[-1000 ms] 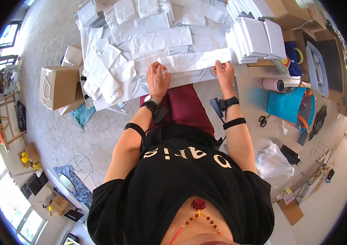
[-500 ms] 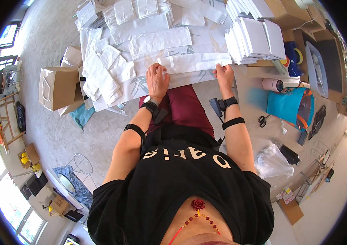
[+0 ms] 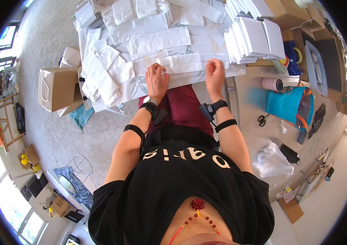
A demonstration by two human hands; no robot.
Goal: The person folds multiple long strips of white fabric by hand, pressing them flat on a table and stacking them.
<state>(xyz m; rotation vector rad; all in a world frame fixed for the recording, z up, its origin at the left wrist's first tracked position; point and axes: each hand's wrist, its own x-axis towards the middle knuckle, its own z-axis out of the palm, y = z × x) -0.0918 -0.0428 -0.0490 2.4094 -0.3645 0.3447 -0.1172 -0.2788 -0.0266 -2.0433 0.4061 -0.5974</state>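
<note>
The white strip (image 3: 185,63) at upper centre looked smooth, perhaps plastic; the box (image 3: 55,90) at left was matt cardboard, the bag (image 3: 272,160) at lower right glossy plastic.

The leaf-patterned tabletop (image 3: 131,93) carries a flat white strip (image 3: 185,63) near its front edge and heaped white pieces (image 3: 104,75) at left.

Head view: one wide fisheye, worn on the wearer's head, facing steeply down. Near: shirt (image 3: 181,173) at six o'clock. Farther: left hand (image 3: 157,81) near eleven, right hand (image 3: 215,77) between one and two, counter (image 3: 235,70) at twelve. Remote: window (image 3: 31,225) at eight. Corners black.
</note>
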